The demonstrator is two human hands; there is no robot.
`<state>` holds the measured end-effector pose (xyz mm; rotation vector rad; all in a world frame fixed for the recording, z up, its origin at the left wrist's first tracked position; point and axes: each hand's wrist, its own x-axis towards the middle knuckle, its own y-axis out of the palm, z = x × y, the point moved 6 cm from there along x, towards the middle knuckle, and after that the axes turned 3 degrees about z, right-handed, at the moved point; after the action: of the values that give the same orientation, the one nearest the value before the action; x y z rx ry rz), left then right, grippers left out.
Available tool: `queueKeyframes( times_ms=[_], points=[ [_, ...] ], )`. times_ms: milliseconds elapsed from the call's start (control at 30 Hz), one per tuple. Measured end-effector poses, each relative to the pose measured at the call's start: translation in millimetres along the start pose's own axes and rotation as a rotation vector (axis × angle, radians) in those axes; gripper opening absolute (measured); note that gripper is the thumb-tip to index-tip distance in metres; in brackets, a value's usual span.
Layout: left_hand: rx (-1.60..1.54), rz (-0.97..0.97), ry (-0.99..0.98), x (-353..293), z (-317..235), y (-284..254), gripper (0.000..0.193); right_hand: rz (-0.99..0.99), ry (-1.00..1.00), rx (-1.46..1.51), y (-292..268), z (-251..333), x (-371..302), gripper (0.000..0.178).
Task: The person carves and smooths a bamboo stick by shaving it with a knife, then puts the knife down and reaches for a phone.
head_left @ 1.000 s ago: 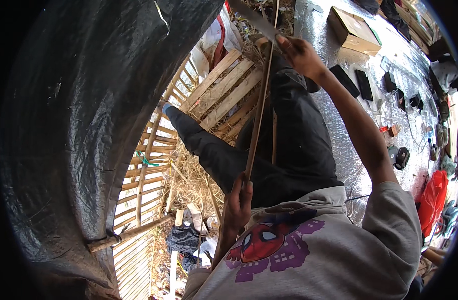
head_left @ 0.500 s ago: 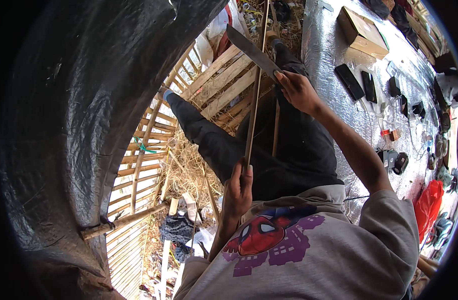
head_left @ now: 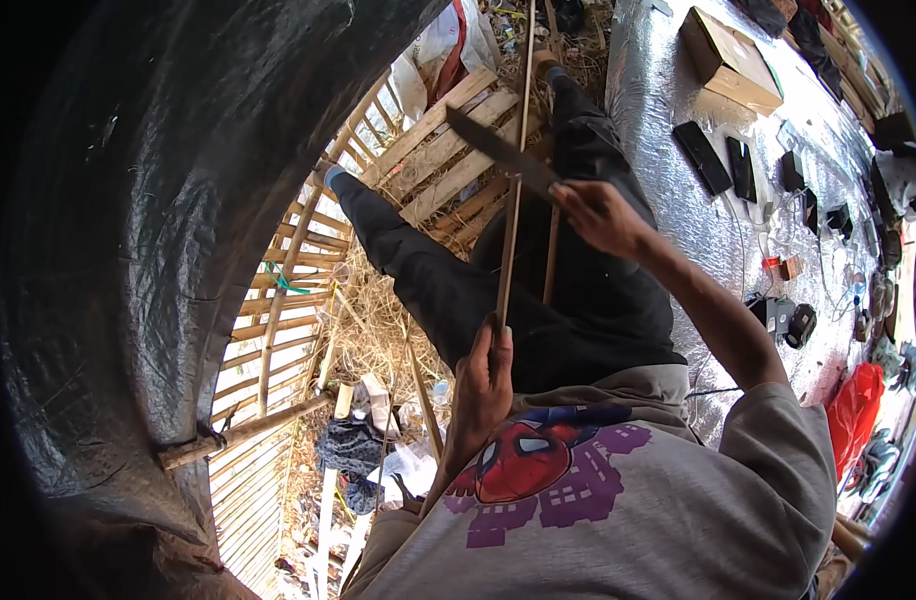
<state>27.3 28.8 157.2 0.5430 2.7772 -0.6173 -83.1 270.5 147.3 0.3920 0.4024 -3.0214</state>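
Observation:
A long, thin bamboo strip (head_left: 509,245) runs away from my lap toward the far side. My left hand (head_left: 484,388) is closed around its near end, close to my shirt. My right hand (head_left: 603,218) grips a machete (head_left: 490,147) by its handle, which the fingers mostly cover. The dark blade points to the far left and crosses the strip, seeming to touch it. A second narrow strip (head_left: 551,255) rests between my legs.
A slatted bamboo wall (head_left: 278,330) and dark plastic sheeting (head_left: 168,240) stand at my left. Straw (head_left: 363,310) and a wooden slat platform (head_left: 448,165) lie ahead. On my right, a silver foil mat (head_left: 668,190) bears a cardboard box (head_left: 730,62), phones (head_left: 702,158) and small devices.
My right hand has drawn the machete nearer to me along the bamboo strip, and the blade has turned. My left hand stays nearly in place.

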Motion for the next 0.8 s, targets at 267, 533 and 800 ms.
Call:
queueKeyframes(
  times_ms=[267,533,800],
  points=[
    [0.038,-0.011,0.01,9.3,-8.3,-3.0,0.048,-0.016,-0.067,-0.059,-7.7,20.7,14.5,0.042],
    [-0.001,0.001,-0.088,15.3,-8.2,-4.9,0.049,0.032,-0.07,-0.055,6.1,16.2,6.3,0.048],
    [0.02,-0.044,-0.018,20.9,-12.9,-9.2,0.049,0.017,-0.109,-0.093,16.0,11.6,4.1,0.046]
  ],
)
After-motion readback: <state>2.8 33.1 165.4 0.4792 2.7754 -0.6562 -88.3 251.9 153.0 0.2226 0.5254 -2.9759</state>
